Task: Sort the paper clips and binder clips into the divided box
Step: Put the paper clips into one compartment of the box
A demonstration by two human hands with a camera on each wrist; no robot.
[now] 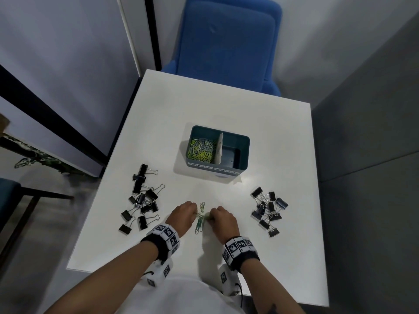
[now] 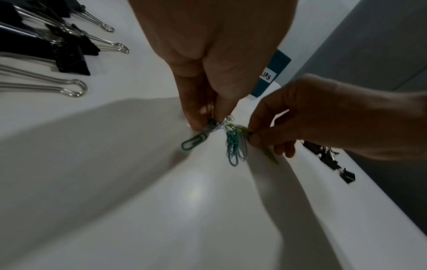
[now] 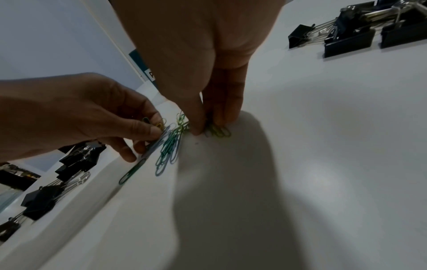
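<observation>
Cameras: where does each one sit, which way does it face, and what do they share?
Head: worn on the head, faces forward and down at the white table, divided box and binder clips; both forearms and wristbands show.
Left wrist: looks along the left hand, which pinches paper clips; the right hand enters from the right.
Right wrist: looks along the right hand; the left hand enters from the left.
Shared: all three show both hands and the loose paper clips.
</observation>
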